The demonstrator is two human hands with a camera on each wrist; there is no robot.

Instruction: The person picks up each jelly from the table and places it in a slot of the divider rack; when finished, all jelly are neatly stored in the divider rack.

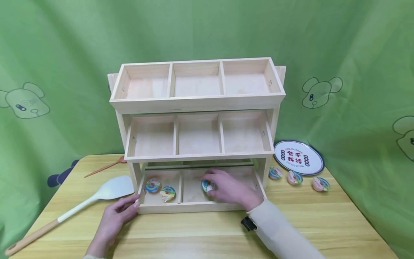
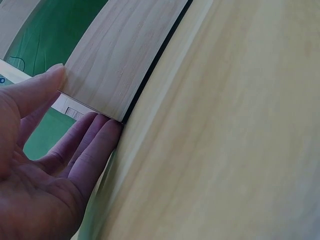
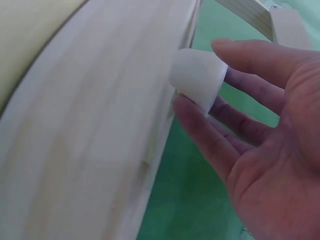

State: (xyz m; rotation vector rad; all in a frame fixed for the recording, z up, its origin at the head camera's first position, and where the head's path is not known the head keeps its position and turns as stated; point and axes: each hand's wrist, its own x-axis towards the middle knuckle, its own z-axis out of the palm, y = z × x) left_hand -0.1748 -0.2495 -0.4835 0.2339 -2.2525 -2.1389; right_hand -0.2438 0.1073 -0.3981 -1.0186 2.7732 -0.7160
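My right hand (image 1: 223, 185) pinches a small jelly cup (image 1: 207, 185) with a printed lid, low over the bottom tray (image 1: 161, 208) of a wooden three-tier rack. In the right wrist view, the cup's pale body (image 3: 197, 77) sits between thumb and fingertips, beside the tray's front board (image 3: 100, 120). Thumb and fingers of my left hand (image 1: 118, 216) hold the bottom tray's front left corner, also seen as the board end (image 2: 107, 85) in the left wrist view. Two jelly cups, one blue-rimmed (image 1: 153, 185) and one yellowish (image 1: 168, 194), lie in the left compartment.
Three more jelly cups (image 1: 294, 177) stand on the table right of the rack, before an oval plate (image 1: 299, 158) with red characters. Left lie a white spatula (image 1: 113, 187) with a wooden handle and a thin reddish-brown utensil (image 1: 105, 167). A green curtain (image 1: 207, 28) hangs behind.
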